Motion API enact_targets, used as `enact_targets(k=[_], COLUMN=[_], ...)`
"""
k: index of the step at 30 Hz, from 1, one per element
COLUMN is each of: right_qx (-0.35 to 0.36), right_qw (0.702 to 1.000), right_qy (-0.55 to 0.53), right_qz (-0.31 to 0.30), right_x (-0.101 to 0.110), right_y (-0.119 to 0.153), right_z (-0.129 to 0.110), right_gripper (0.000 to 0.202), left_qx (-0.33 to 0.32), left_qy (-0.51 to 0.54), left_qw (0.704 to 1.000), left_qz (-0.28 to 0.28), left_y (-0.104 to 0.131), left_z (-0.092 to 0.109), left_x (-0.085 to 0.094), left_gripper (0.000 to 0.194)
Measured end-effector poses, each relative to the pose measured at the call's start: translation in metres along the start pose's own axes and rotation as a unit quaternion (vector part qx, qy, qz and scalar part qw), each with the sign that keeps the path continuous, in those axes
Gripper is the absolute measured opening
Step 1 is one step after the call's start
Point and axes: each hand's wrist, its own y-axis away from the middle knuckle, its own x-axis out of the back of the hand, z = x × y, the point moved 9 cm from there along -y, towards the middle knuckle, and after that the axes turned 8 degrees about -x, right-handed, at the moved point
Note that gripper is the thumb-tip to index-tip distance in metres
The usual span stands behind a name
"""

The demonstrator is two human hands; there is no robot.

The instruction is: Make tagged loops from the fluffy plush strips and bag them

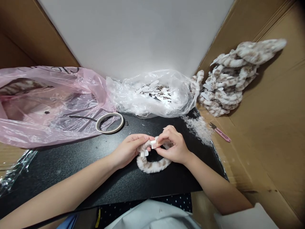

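A fluffy white-and-brown fur ring (153,167) lies on the black table surface in front of me. My left hand (130,149) has its fingers closed on the ring's upper left side. At the top of the ring, my right hand (175,144) pinches a small white strip (152,145) with thumb and fingertips. The strip sits against the fur beside my left fingertips. A small white tag (146,153) hangs on the ring's inner left side. Part of the ring's right side is covered by my right hand.
Behind my left hand lies a roll of tape (98,126). A pink plastic bag (47,133) spreads at left. A clear bag (128,103) holds many white tags. At right are fluff (199,128), a pink-handled cutter (222,134) and a pile of fur rings (228,86) by cardboard.
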Motion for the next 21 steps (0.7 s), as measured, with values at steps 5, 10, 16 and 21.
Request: enact_targets(k=[5, 10, 16, 21], right_qx=[-0.013, -0.021, -0.021, -0.082], right_qw=[1.000, 1.000, 1.000, 0.996], right_qy=[0.002, 0.008, -0.003, -0.042], right_qz=[-0.005, -0.006, 0.006, -0.003], right_x=[0.000, -0.001, 0.000, -0.004], right_y=[0.000, 0.000, 0.002, 0.005], right_z=[0.002, 0.005, 0.005, 0.014], right_gripper=[0.026, 0.025, 0.022, 0.019], left_qx=[-0.010, -0.031, -0.049, -0.078], left_qy=[0.005, -0.025, -0.061, -0.106], left_qw=[1.000, 0.999, 0.997, 0.991], left_qz=[-0.011, -0.016, -0.021, -0.003], left_y=[-0.001, -0.001, 0.000, 0.002], left_z=[0.003, 0.007, 0.008, 0.013], left_x=[0.000, 0.000, 0.000, 0.000], left_gripper=[0.026, 0.020, 0.023, 0.026])
